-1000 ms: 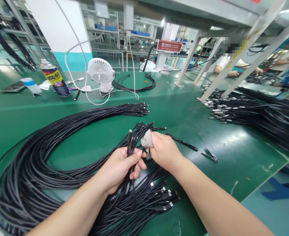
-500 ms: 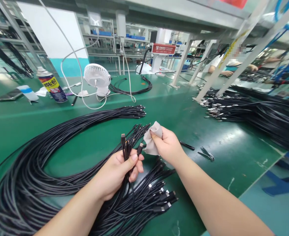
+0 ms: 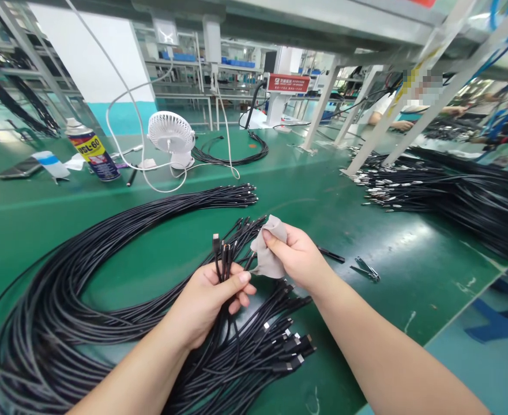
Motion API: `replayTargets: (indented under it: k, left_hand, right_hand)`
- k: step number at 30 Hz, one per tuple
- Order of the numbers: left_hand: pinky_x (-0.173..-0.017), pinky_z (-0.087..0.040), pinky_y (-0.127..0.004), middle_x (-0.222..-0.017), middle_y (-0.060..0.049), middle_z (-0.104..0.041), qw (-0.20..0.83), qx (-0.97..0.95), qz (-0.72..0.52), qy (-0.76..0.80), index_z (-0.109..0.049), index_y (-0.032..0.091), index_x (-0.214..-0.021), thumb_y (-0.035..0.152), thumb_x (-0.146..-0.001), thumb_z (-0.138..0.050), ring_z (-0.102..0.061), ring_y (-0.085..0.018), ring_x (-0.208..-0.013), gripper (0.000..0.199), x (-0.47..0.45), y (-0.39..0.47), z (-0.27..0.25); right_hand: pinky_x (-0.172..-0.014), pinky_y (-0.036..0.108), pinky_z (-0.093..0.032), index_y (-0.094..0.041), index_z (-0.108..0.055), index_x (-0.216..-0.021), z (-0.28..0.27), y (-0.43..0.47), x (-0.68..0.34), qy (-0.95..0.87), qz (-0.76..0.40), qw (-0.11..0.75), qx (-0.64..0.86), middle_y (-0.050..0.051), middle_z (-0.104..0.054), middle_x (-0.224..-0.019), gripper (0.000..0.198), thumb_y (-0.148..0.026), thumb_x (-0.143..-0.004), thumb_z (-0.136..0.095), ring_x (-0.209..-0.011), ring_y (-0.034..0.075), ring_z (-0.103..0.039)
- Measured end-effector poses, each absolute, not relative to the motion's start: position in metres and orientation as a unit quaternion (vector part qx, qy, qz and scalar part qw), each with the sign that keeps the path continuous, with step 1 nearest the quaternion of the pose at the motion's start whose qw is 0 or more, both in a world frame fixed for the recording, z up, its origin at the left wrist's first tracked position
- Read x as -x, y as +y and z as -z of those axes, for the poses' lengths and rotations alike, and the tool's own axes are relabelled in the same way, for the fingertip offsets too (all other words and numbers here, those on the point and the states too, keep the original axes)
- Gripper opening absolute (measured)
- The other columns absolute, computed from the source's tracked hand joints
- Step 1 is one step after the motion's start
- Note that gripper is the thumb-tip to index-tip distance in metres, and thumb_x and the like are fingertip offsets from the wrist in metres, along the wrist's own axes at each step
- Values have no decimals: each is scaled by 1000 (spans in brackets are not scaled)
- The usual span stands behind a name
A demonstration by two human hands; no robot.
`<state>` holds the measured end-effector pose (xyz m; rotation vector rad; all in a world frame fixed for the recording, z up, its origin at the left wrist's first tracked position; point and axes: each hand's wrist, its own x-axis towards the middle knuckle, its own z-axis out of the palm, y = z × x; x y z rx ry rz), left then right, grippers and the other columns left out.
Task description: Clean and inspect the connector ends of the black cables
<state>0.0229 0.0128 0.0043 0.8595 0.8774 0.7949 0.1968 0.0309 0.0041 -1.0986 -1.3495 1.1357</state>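
Several black cables (image 3: 224, 253) stand up out of my left hand (image 3: 219, 291), whose fingers are wrapped round them just below the plugs. My right hand (image 3: 297, 256) pinches a crumpled grey cloth (image 3: 270, 251). The cloth hangs over the end of one cable that leans to the right from my left thumb, so its plug is hidden. Below and right of my hands lie more cable ends with metal-tipped plugs (image 3: 290, 346). A thick curved bundle of black cables (image 3: 59, 276) spreads over the green table on the left.
A spray can (image 3: 93, 151), a white fan (image 3: 171, 135) and a coiled cable (image 3: 254, 151) stand behind. Right of my hands lie nail clippers (image 3: 366, 269) and a black pen-like item (image 3: 331, 255). Another cable pile (image 3: 452, 190) fills the far right, near a person (image 3: 392, 112) behind metal posts.
The cloth has come down over the plug of the right-leaning cable, which showed bare before. My left hand keeps its hold on the cables.
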Motion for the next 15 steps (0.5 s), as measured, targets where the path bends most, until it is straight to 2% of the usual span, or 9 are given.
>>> replayTargets:
  k: [5,9,15]
  left_hand:
    - [-46,-44,-18,-59,-2,-70,711,-393,-382,440,-60,14,-71,30,-60,-83,-61,-10,-51,29,-25,12,-3]
    - [-46,-44,-18,-57,-1,-69,677,-418,-391,463,-61,14,-70,27,-62,-81,-62,-11,-52,25,-25,12,-2]
    - [-44,-45,-20,-54,-1,-67,600,-483,-393,502,-62,15,-71,25,-63,-78,-63,-14,-52,20,-27,12,2]
  right_hand:
    - [-60,27,-45,-17,-60,-78,-6,30,-197,-576,-482,484,450,1,-59,-71,36,-52,-83,-59,-63,13,-53]
    - [-63,28,-47,-16,-60,-83,-8,28,-195,-598,-488,455,444,2,-61,-74,29,-45,-84,-59,-66,14,-56]
    - [-54,23,-41,-17,-57,-72,-11,23,-191,-689,-370,414,465,0,-59,-66,16,-29,-82,-57,-58,12,-52]
